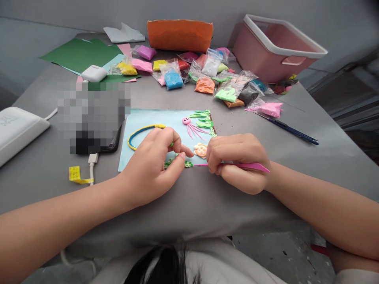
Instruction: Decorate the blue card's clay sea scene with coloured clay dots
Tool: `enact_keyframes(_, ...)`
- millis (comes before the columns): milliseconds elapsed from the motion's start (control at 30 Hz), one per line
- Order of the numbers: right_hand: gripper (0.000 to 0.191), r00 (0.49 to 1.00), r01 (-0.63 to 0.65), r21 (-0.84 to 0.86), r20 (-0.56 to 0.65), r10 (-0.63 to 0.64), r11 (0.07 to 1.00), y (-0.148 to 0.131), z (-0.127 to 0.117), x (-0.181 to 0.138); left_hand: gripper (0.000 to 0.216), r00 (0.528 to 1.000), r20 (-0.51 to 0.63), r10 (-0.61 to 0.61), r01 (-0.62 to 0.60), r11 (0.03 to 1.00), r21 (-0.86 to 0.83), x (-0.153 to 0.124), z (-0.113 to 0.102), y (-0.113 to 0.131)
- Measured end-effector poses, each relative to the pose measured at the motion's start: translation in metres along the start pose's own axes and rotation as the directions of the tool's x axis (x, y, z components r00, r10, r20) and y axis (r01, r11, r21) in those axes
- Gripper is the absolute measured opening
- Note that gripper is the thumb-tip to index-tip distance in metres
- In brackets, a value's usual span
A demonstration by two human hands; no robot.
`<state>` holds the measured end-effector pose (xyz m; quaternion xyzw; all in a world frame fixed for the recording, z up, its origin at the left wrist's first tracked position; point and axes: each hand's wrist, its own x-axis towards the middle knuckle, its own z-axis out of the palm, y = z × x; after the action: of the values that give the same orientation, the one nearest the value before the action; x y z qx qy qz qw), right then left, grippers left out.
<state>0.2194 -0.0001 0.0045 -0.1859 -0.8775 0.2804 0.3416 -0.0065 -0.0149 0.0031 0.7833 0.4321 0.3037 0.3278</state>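
Note:
A light blue card point(148, 120) lies on the grey table point(189, 197), bearing clay shapes: a pink jellyfish point(189, 124), green seaweed point(203, 118), an orange turtle point(200, 150) and a blue-and-yellow arc point(142, 130). My left hand point(154, 163) rests on the card's near edge, fingers curled, thumb and forefinger pinched over small green clay pieces point(177, 161). My right hand point(237, 161) is closed around a pink modelling tool point(251, 167), whose thin tip points left at the green pieces.
Several small bags of coloured clay point(207, 75) lie at the back of the table, beside a pink bin point(275, 47), an orange pouch point(180, 34), green paper point(79, 53) and a white earbud case point(94, 73). A blue pen point(293, 132) lies right. A phone with cable point(100, 146) and white device point(17, 130) lie left.

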Motion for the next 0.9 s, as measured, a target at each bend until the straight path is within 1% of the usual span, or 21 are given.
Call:
enact_keyframes(133,0.024,1.0,-0.001,-0.01,0.003,0.001,1.0,0.004,0.002,0.001,0.021,1.0,0.024,-0.003,0.004,1.0,-0.017,0.001,0.001,-0.001)
enact_keyframes(267,0.024,1.0,-0.003,-0.02,0.013,0.003,1.0,0.003,0.0,0.0,0.021,0.999,0.039,0.009,-0.008,1.0,-0.021,0.001,0.0,-0.002)
enact_keyframes(333,0.024,1.0,-0.026,-0.018,-0.017,0.026,0.999,0.001,-0.001,0.0,0.021,0.999,0.036,0.022,-0.021,1.0,-0.01,0.0,0.0,-0.002)
enact_keyframes(400,0.024,0.992,-0.058,-0.002,-0.111,0.058,0.998,0.0,-0.001,0.0,0.022,0.999,0.037,0.037,-0.037,0.999,0.01,0.0,0.0,-0.002)
enact_keyframes(433,0.023,0.98,-0.072,0.015,-0.184,0.074,0.997,0.0,-0.001,0.0,0.022,0.998,0.042,0.044,-0.045,0.999,0.022,0.0,0.0,-0.002)
enact_keyframes(467,0.022,0.959,-0.084,0.04,-0.267,0.091,0.996,0.001,-0.001,0.001,0.022,0.998,0.049,0.05,-0.052,0.998,0.035,0.0,0.0,-0.002)
enact_keyframes(533,0.02,0.9,-0.107,0.095,-0.415,0.137,0.99,0.004,-0.002,0.003,0.022,0.996,0.059,0.064,-0.068,0.995,0.067,0.0,0.0,-0.002)
enact_keyframes(567,0.02,0.866,-0.127,0.114,-0.471,0.166,0.985,0.007,-0.003,0.004,0.022,0.995,0.063,0.072,-0.077,0.993,0.084,0.0,0.0,-0.002)
enact_keyframes(633,0.024,0.818,-0.197,0.121,-0.527,0.232,0.973,0.014,-0.005,0.007,0.022,0.994,0.068,0.086,-0.094,0.988,0.12,-0.001,-0.001,-0.003)
enact_keyframes(667,0.026,0.805,-0.242,0.104,-0.533,0.26,0.965,0.017,-0.006,0.01,0.022,0.993,0.07,0.093,-0.102,0.986,0.135,-0.002,-0.001,-0.003)
enact_keyframes(733,0.027,0.809,-0.355,0.038,-0.488,0.327,0.934,0.024,-0.009,0.016,0.022,0.991,0.074,0.109,-0.12,0.981,0.156,-0.003,-0.001,-0.004)
enact_keyframes(767,0.022,0.828,-0.401,-0.028,-0.439,0.349,0.916,0.027,-0.011,0.021,0.022,0.99,0.074,0.12,-0.13,0.978,0.162,-0.003,-0.001,-0.004)
enact_keyframes(800,0.014,0.853,-0.421,-0.122,-0.389,0.347,0.899,0.03,-0.012,0.028,0.022,0.988,0.076,0.132,-0.143,0.976,0.165,-0.003,-0.001,-0.005)
enact_keyframes(833,0.009,0.877,-0.427,-0.22,-0.336,0.343,0.877,0.033,-0.014,0.035,0.021,0.987,0.076,0.143,-0.154,0.974,0.169,-0.004,-0.001,-0.005)
enact_keyframes(900,0.008,0.919,-0.388,-0.351,-0.224,0.325,0.852,0.038,-0.016,0.054,0.021,0.984,0.082,0.157,-0.169,0.971,0.17,-0.004,-0.002,-0.005)
